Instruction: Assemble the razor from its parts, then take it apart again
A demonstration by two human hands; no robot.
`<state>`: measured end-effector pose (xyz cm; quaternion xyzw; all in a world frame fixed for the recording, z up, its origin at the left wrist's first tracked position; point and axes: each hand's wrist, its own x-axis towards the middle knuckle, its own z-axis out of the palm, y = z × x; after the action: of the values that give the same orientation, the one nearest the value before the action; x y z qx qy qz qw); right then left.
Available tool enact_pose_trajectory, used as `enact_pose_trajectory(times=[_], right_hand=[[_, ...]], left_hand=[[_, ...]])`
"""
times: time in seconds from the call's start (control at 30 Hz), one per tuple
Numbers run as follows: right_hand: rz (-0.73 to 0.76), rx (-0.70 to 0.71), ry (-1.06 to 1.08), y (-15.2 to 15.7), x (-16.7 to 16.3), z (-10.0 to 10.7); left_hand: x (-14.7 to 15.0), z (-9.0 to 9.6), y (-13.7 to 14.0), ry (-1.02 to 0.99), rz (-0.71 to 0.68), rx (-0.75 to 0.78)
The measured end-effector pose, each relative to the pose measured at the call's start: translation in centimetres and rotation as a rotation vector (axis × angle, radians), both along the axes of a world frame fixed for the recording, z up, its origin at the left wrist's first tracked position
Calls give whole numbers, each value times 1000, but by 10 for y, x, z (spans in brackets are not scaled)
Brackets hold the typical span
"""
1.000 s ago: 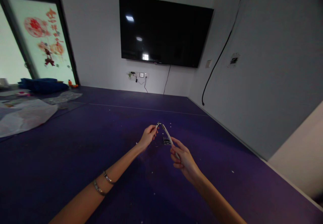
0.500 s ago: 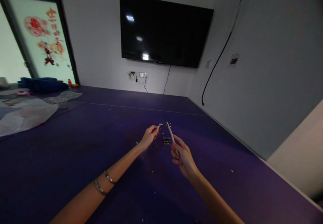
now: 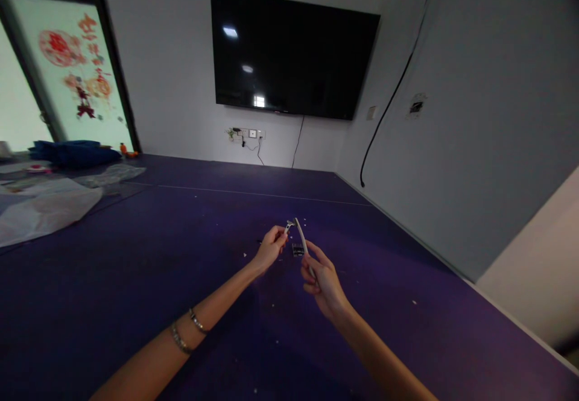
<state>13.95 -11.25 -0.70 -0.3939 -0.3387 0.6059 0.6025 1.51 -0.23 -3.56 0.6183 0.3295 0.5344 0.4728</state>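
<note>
My left hand (image 3: 271, 249) is closed around the handle of a small silvery razor (image 3: 288, 227), its head pointing up and to the right. In my right hand (image 3: 323, 277) is a pale, slender toothbrush (image 3: 301, 236), held by its lower handle and tilted up to the left. The bristle end of the brush meets the razor's head, or nearly so; at this size I cannot tell whether they touch. Just behind the brush, a small dark case with clear parts (image 3: 297, 249) lies on the purple surface (image 3: 217, 304). Its contents are too small to make out.
Small pale scraps dot the surface, one scrap (image 3: 414, 302) to the right. Clear plastic sheeting (image 3: 58, 208) and a folded blue cloth (image 3: 75, 154) lie at the far left. A black cable (image 3: 389, 108) hangs down the right wall. A television (image 3: 294, 54) is mounted ahead.
My right hand has shifted slightly left, bringing the toothbrush's bristle end up to the razor's head. My left hand has moved very little. Both grips are the same.
</note>
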Motion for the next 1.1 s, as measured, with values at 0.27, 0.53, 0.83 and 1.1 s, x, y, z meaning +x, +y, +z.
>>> enact_pose_trajectory(times=[0.27, 0.53, 0.83, 1.1], right_hand=[[-20, 8, 61, -5, -5, -4], [-10, 0, 118, -16, -19, -5], [-48, 4, 136, -14, -26, -2], [-28, 33, 189, -19, -28, 2]], left_hand=[[5, 2, -8, 0, 34, 5], [8, -1, -12, -32, 43, 1], [11, 4, -19, -54, 54, -5], [9, 7, -18, -66, 76, 0]])
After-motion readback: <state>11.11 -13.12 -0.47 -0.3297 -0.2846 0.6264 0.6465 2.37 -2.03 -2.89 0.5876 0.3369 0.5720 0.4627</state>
